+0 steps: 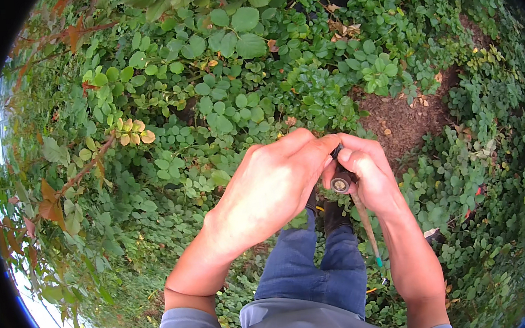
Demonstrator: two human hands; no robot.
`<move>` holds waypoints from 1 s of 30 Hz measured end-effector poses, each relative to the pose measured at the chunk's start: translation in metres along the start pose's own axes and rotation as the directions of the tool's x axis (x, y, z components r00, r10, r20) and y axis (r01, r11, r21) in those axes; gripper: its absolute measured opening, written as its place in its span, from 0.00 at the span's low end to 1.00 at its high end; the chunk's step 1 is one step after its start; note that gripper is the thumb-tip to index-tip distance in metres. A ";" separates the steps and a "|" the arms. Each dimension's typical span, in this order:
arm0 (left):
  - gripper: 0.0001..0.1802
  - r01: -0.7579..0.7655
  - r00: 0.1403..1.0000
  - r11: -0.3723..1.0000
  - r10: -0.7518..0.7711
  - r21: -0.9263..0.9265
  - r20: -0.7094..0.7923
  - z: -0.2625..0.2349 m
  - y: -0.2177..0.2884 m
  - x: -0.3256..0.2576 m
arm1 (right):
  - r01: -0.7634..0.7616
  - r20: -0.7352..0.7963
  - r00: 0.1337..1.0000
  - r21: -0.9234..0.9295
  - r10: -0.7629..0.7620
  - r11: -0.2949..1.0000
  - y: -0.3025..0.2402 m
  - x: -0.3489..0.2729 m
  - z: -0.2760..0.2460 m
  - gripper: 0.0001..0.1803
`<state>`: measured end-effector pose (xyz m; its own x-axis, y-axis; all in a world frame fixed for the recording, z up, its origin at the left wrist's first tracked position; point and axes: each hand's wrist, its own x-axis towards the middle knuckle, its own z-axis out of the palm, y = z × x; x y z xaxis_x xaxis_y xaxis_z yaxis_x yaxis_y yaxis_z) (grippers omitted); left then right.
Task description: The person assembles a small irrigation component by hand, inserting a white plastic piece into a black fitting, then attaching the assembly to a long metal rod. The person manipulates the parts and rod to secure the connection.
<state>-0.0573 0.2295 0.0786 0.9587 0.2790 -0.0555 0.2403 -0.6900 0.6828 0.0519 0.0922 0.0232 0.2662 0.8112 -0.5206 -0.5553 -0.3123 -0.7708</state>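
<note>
Both of my hands meet in front of me at waist height, fingertips together. My right hand (367,169) is closed around a dark cylindrical piece (340,183), whose round end shows a pale metallic centre. My left hand (270,182) pinches at a small black part (336,151) just above that end; its fingers are mostly hidden behind the back of the hand. Whether the two dark pieces are joined I cannot tell. Below my right hand runs a thin wooden stick (367,230) with a green band low down; its upper end is hidden by the hand.
Dense leafy plants (218,98) surround me on all sides. A patch of brown soil (403,119) shows beyond my right hand. At the left, a reddish branch (86,168) reaches in. My jeans (310,267) and dark boots (336,218) stand among the foliage.
</note>
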 end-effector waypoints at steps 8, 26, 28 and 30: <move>0.17 -0.044 0.998 0.999 0.045 -0.025 0.034 -0.001 0.000 0.000 | 0.091 0.013 0.996 -0.102 -0.090 0.991 0.002 0.001 0.002 0.18; 0.14 -0.055 0.998 0.997 0.052 -0.060 -0.037 0.005 -0.003 0.000 | 0.290 -0.059 0.939 -0.393 -0.338 0.873 0.015 -0.006 0.003 0.10; 0.14 -0.050 0.998 0.997 0.047 -0.061 -0.050 0.007 -0.002 0.001 | 0.288 -0.063 0.937 -0.415 -0.343 0.863 0.013 -0.006 0.003 0.09; 0.13 -0.049 0.998 0.997 0.046 -0.056 -0.046 0.007 -0.001 0.002 | 0.286 -0.072 0.935 -0.425 -0.346 0.859 0.010 -0.006 0.003 0.09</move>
<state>-0.0546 0.2259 0.0728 0.9608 0.2772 0.0100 0.1841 -0.6643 0.7244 0.0423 0.0856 0.0200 0.4979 0.8315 -0.2463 -0.0665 -0.2466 -0.9668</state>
